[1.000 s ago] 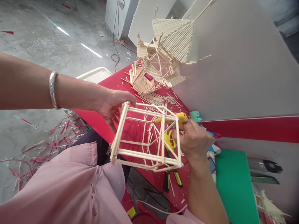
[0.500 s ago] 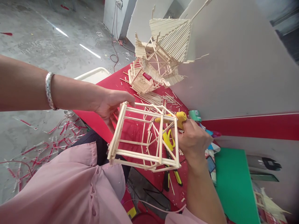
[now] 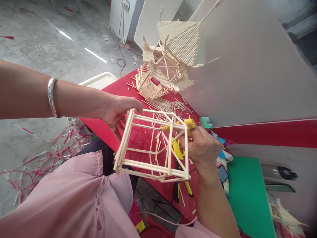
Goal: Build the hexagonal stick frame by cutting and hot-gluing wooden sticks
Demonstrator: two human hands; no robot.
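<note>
Head: hollow frame [image 3: 170, 145], glue gun [image 3: 190, 124]

The head camera faces forward and down over the near shirt [image 3: 74, 195], close to the left hand [image 3: 116, 109] and right hand [image 3: 204, 145], with floor [image 3: 49, 46] far left.

Left hand [image 3: 115, 109] grips a boxy pale-wood stick frame [image 3: 170, 148], right hand [image 3: 204, 144] a yellow glue gun [image 3: 189, 124], over the red worktop [image 3: 99, 126]!

A red table [image 3: 121, 85] bears, at the far end, a pale slatted-roof wooden-stick model [image 3: 183, 43]; before it, loose thin wooden sticks [image 3: 162, 104]; near, a black-and-yellow-handled tool [image 3: 189, 189]. Red-and-clear plastic strips [image 3: 58, 154] litter the grey concrete floor [image 3: 37, 49], left.
</note>
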